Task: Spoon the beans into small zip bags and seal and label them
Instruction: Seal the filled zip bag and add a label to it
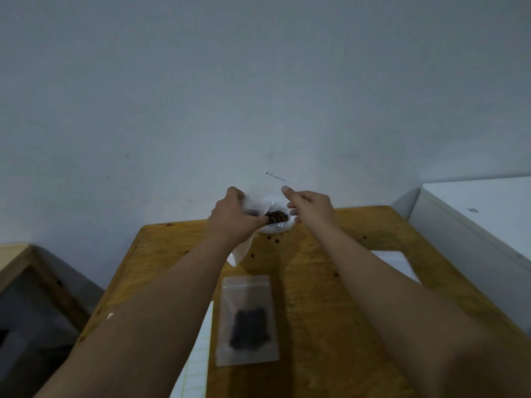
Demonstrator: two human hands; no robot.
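Observation:
A white bowl (277, 228) of brown beans (277, 217) stands at the far edge of the wooden table (330, 282). My left hand (234, 218) grips an empty clear zip bag (241, 252) beside the bowl's left rim; the bag's lower end hangs toward the table. Over the bowl's right rim is my right hand (311, 208), thumb raised and fingers curled down toward the beans. Whether it holds anything is hidden. A filled, flat zip bag (247, 321) with dark beans lies nearer me in the middle of the table.
Loose beans (273, 239) are scattered on the wood near the bowl. A lined white sheet (198, 366) lies at the near left, another white sheet (395, 262) at the right edge. A white cabinet (474, 225) stands right of the table, a wooden frame (17, 262) left.

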